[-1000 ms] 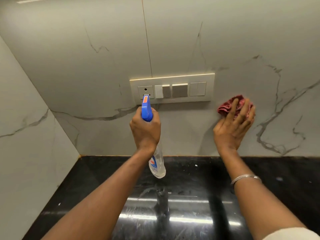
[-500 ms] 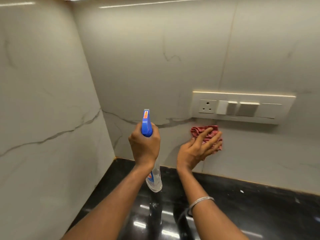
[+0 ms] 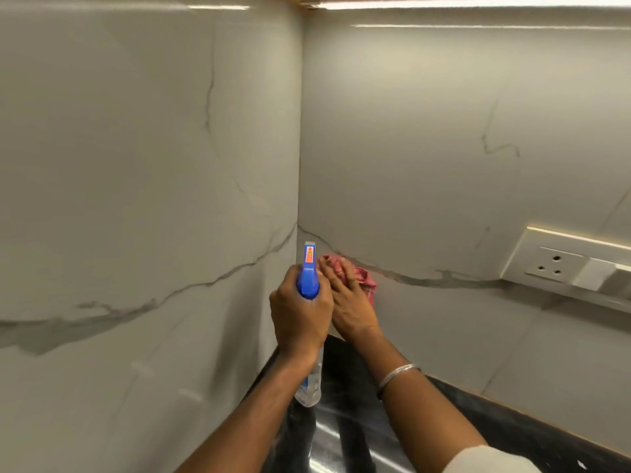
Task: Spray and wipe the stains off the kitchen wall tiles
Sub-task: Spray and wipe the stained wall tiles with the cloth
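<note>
The wall tiles point(image 3: 426, 165) are big, smooth, shiny slabs, pale w/ thin grey wiggly lines like marble; I can't pick out a stain. The job is low in the corner where back wall meets side wall, just above the bench point(image 3: 553, 438). A pink-red cloth point(image 3: 367, 279), soft & scrunched, is pushed on the back wall right by that corner. The right hand point(image 3: 348, 302) lies on it, fingers flat & pressing, not curled round it. Just beside it the left hand point(image 3: 300, 319) is wrapped tight round the neck of the spray bottle point(image 3: 308, 278): blue plastic top w/ an orange sticker, nozzle aimed at the corner, clear round body hanging under the fist. I think this is the wipe step, spray ready. Next move, I guess: rub the cloth over the corner, or squirt first, so the nozzle must aim at bare tile, not the right hand. The bench is black, hard & glossy. A cream switch plate point(image 3: 563, 264) w/ a 3-hole socket sits well off to the right. A thin silver bangle point(image 3: 397, 373) is on the right wrist.
</note>
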